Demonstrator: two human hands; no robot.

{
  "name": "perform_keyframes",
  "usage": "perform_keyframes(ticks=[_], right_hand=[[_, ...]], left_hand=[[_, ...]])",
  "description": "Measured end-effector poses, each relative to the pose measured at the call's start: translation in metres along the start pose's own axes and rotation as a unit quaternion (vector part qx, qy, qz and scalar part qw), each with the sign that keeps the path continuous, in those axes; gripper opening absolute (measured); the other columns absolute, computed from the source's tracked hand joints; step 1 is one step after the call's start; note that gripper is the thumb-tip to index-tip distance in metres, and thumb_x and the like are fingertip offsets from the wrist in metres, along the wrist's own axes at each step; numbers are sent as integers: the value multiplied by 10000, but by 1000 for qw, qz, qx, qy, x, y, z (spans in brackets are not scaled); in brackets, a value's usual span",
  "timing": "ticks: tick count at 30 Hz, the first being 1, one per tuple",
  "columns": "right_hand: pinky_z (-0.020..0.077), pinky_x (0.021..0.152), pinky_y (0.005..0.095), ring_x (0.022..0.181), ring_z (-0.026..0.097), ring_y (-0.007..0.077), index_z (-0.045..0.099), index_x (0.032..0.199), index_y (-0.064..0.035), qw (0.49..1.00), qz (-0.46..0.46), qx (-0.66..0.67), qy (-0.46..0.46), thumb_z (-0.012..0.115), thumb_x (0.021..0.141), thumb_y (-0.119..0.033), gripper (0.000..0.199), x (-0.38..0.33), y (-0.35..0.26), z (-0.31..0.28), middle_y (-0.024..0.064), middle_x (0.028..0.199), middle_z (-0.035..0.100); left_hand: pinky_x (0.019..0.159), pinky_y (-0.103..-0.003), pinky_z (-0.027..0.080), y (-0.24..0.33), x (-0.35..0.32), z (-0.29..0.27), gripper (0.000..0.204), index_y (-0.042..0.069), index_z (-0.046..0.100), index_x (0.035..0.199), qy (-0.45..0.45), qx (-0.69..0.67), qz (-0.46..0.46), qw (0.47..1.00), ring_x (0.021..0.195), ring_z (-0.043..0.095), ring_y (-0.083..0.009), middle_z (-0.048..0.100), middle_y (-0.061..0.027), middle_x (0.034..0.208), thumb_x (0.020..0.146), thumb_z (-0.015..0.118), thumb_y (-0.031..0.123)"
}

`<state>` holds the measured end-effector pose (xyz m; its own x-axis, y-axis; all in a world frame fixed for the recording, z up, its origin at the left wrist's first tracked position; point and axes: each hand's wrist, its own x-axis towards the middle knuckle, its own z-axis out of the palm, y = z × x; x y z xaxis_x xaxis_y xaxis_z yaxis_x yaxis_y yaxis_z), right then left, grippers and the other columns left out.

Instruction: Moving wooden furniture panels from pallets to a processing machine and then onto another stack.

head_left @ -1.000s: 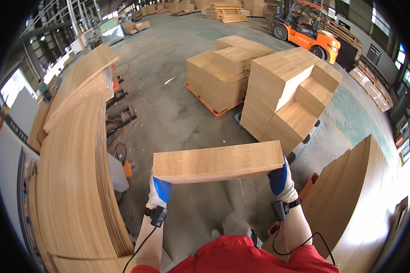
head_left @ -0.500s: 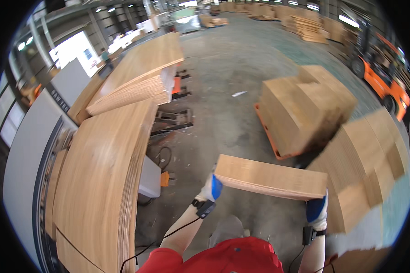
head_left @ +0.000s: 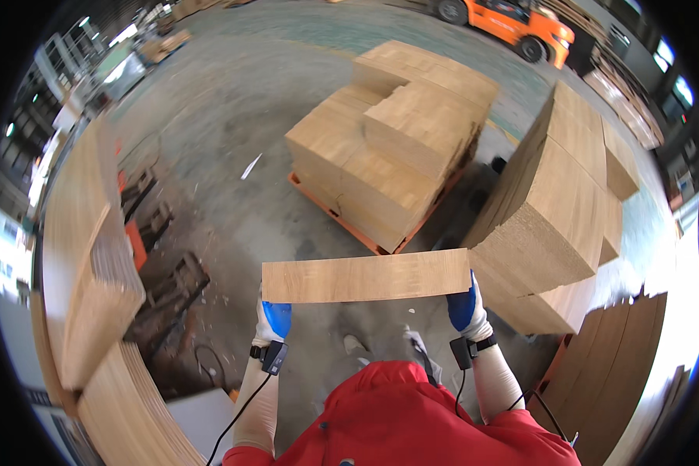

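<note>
A flat rectangular wooden board (head_left: 365, 276) is held level in front of my chest, over the concrete floor. My left hand (head_left: 272, 320), in a white and blue glove, grips its left end from below. My right hand (head_left: 466, 309), gloved the same way, grips its right end. Each wrist wears a small black device with a cable running down the forearm. My red top fills the lower middle of the picture.
A stack of wooden boards on an orange pallet (head_left: 392, 147) stands ahead. A taller board stack (head_left: 559, 210) is to the right. Long board piles (head_left: 85, 256) and a pallet jack (head_left: 167, 283) lie left. An orange forklift (head_left: 512, 23) is far ahead.
The view has swung from the left board piles toward the pallet stacks ahead. The board stays gripped at both ends and is now level rather than tilted.
</note>
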<state>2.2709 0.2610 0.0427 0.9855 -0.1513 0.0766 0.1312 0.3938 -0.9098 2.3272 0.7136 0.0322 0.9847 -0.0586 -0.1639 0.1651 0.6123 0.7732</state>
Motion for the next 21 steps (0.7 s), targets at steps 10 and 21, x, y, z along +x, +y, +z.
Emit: perform_keyframes(ticks=[10,21], right_hand=[[401,1067,319,1280,503,201,414,1408,13,966,-43,-202,154,489,1009,-43,410,148,107,-37,122,1371,528],[421,1045,311,1245,530,186,475,1373,2,931,3,-197,307,521,1016,-104,375,358,143,-49,93,1328,573]], left_hand=[[1123,-402,357,-44,316,7,546,98,481,1412,-70,41,-140,987,1320,478,-232,524,-63,1424,1026,408,479],[1149,-436,330,-112,617,37,613,80,412,1472,-175,18,-233,956,1360,441,-269,469,-89,1486,1024,368,496]])
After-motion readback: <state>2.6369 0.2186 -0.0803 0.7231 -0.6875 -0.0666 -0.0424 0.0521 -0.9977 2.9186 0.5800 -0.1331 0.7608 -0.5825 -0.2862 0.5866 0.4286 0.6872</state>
